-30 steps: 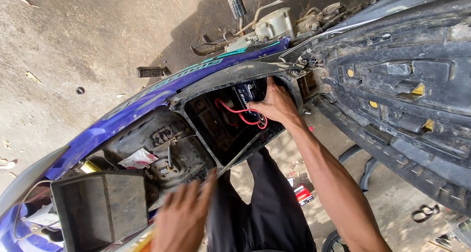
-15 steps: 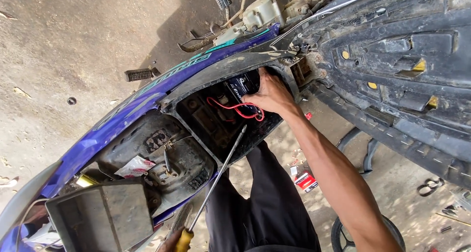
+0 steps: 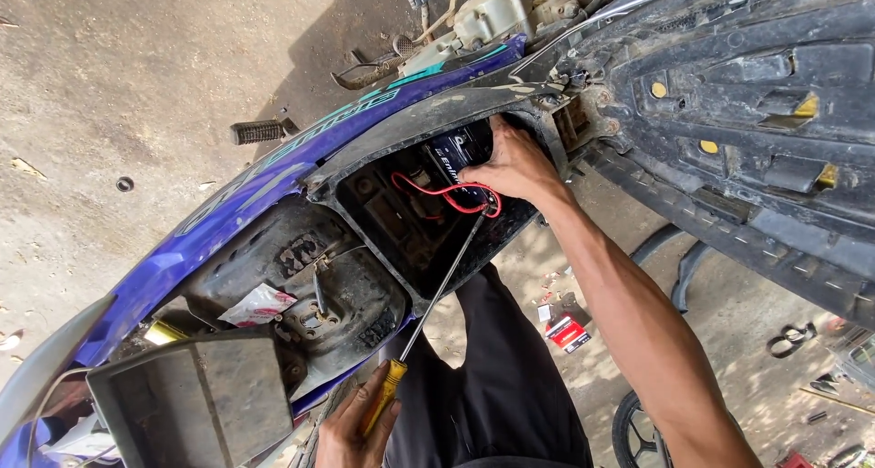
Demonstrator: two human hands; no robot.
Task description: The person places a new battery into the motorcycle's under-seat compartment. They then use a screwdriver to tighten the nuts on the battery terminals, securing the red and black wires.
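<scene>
Two hands are at work over a blue scooter (image 3: 228,222) with its seat (image 3: 747,113) tipped up, all seen from the one head view.

Down at six o'clock, the left hand (image 3: 355,432) is wrapped shut around the yellow handle of a long screwdriver (image 3: 436,297). Its long axis runs on a slant, handle low at about seven o'clock and thin steel shaft rising toward one o'clock. The tip points up into the open battery compartment (image 3: 410,222) and ends right by a loop of red wires (image 3: 447,193), just under the other hand.

Just above centre, toward twelve o'clock, the right hand (image 3: 515,167) reaches into that compartment, its forearm coming in from five o'clock. Its fingers curl down over the top of a black battery (image 3: 451,154) sitting in the far end of the bay. I cannot tell whether they truly clamp it or only rest on it. The red wires cross just below the fingers.

At eight o'clock from the compartment lies the grimy under-seat bay, with a crumpled white and red wrapper (image 3: 255,306) in it. A dark, open plastic box (image 3: 196,404) stands at seven o'clock.

Underneath is rough, dusty concrete floor (image 3: 109,85), sunlit in patches. A small red carton (image 3: 567,331) lies on it at five o'clock. The person's dark trousers (image 3: 501,377) fill the bottom middle.
</scene>
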